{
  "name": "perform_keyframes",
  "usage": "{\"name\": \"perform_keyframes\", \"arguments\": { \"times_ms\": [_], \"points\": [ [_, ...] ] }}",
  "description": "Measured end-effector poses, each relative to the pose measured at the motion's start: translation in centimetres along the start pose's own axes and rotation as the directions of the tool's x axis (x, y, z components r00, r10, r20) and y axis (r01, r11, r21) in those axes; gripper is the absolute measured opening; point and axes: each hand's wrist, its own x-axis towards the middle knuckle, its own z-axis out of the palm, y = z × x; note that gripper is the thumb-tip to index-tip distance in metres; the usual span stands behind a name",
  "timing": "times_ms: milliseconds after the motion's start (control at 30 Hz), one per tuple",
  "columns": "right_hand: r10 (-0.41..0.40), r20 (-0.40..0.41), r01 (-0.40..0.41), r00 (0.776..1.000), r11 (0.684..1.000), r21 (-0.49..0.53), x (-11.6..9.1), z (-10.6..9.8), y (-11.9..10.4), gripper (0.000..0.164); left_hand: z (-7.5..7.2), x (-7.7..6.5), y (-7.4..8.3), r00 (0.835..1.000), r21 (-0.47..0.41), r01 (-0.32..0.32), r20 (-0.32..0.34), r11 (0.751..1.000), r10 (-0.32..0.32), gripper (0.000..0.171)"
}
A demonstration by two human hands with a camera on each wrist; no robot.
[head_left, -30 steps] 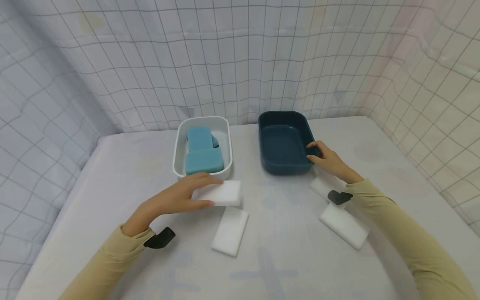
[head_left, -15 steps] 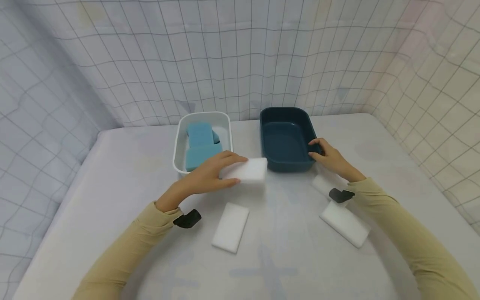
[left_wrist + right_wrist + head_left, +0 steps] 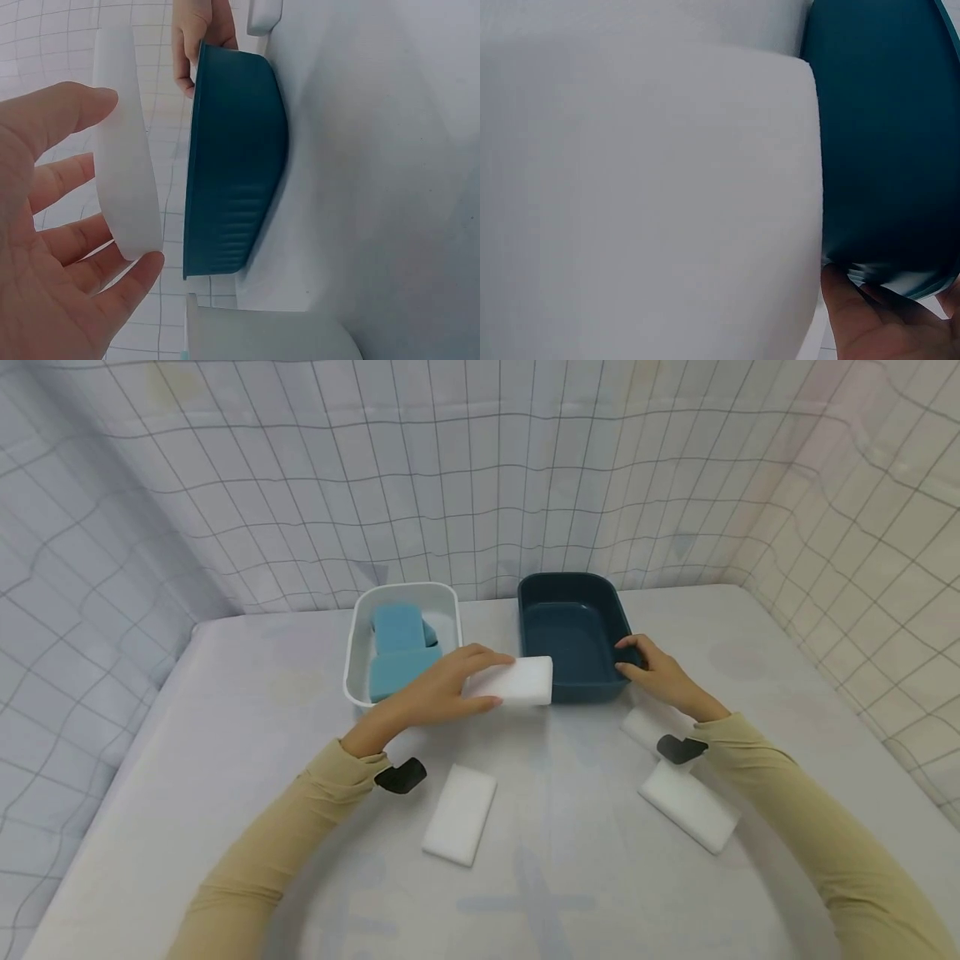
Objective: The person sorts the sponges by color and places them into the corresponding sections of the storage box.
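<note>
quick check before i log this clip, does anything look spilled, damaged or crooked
Nothing looks spilled or visibly damaged. Only mildly untidy: loose white foam blocks lie at differing angles on the table, while the white bin and dark teal bin stand upright.

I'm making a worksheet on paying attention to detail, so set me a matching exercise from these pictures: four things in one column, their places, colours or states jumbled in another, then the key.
Column one
1. left hand
2. tub nearest the right hand
3. blue blocks
4. right hand

Column two
A. lying in the white tub
B. holding the edge of a tub
C. dark teal in colour
D. holding a white block

Right pairs: 1-D, 2-C, 3-A, 4-B
</note>
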Motion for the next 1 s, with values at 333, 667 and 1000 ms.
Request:
{"name": "perform_keyframes", "arguments": {
  "times_ms": [333, 667, 1000],
  "points": [
    [-0.001, -0.009, 0.000, 1.000, 1.000, -0.007, -0.1, -0.1, -0.3, 0.039, 0.4, 1.9, -0.4, 0.998, -0.030, 0.066, 0.025, 0.997, -0.065, 0.054],
    [0.014, -0.014, -0.015, 1.000, 1.000, -0.017, 0.0, 0.0, 0.0, 0.038, 1.6, 4.6, -0.5, 0.996, -0.011, 0.083, 0.024, 0.996, -0.083, 0.055],
    [0.007, -0.022, -0.007, 1.000, 1.000, -0.015, 0.2, 0.2, 0.0, 0.037, 2.8, 7.4, -0.5, 0.994, 0.053, 0.114, -0.007, 0.992, -0.114, 0.055]
  ]
}}
